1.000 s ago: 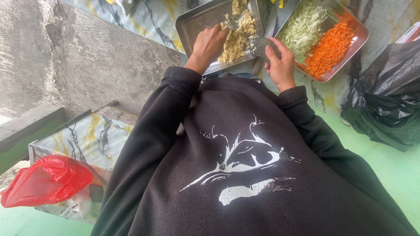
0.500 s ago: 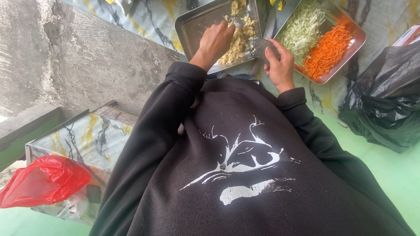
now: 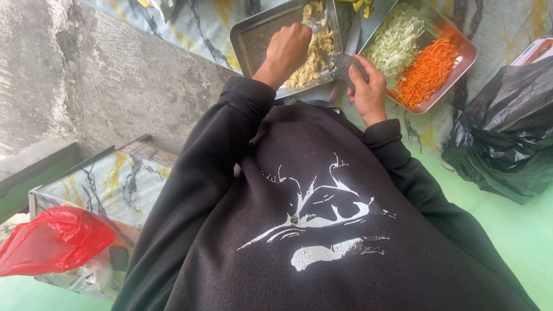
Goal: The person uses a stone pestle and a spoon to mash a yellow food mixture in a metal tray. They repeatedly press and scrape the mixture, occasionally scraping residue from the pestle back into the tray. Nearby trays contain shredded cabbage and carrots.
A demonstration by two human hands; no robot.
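My left hand [image 3: 286, 49] is closed on a metal spoon [image 3: 315, 23], its tip in a yellowish mashed filling [image 3: 315, 53]. The filling lies in a steel tray [image 3: 253, 40] at the top centre. My right hand [image 3: 367, 86] holds a small flat grey piece [image 3: 341, 64] over the gap between that tray and a second one. The second tray [image 3: 464, 62] holds shredded pale cabbage [image 3: 396, 39] and orange carrot strips [image 3: 427, 70]. My black printed hoodie fills the lower part of the view.
A black plastic bag [image 3: 507, 135] lies at the right on a green surface. A red plastic bag [image 3: 55, 239] sits at the lower left beside a marbled box [image 3: 109, 181]. A rough concrete wall [image 3: 103, 75] is at the left.
My left hand has shifted a little to the right over the filling tray. My right hand stays beside the tray with the grey piece.
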